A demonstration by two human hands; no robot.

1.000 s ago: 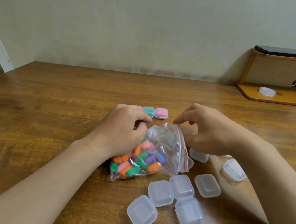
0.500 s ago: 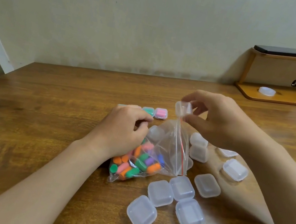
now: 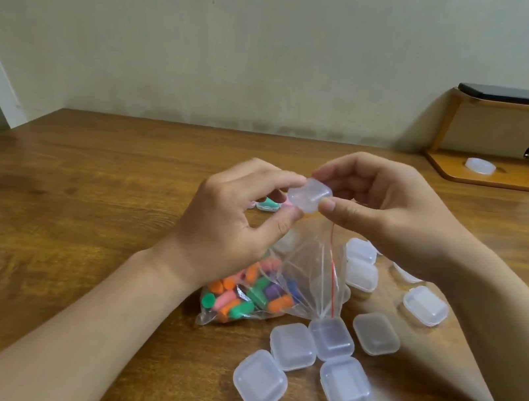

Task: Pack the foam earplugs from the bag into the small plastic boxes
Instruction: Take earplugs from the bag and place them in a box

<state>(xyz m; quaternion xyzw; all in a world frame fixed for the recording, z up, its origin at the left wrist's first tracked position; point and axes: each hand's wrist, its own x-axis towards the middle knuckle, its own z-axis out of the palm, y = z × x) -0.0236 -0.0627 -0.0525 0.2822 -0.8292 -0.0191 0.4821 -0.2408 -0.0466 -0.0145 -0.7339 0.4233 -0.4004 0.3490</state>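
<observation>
Fingers point(image 3: 288, 183) of the left hand point(image 3: 228, 225) and right hand point(image 3: 395, 217) pinch one clear box point(image 3: 308, 197) above the bag point(image 3: 310, 273) of earplugs point(image 3: 249, 296); other boxes point(image 3: 292, 346) crowd its right and near sides, bench point(image 3: 75, 205) stretching left to its edge.

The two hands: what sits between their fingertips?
In the head view, a small clear plastic box, pinched by the left hand and the right hand above the bag.
</observation>
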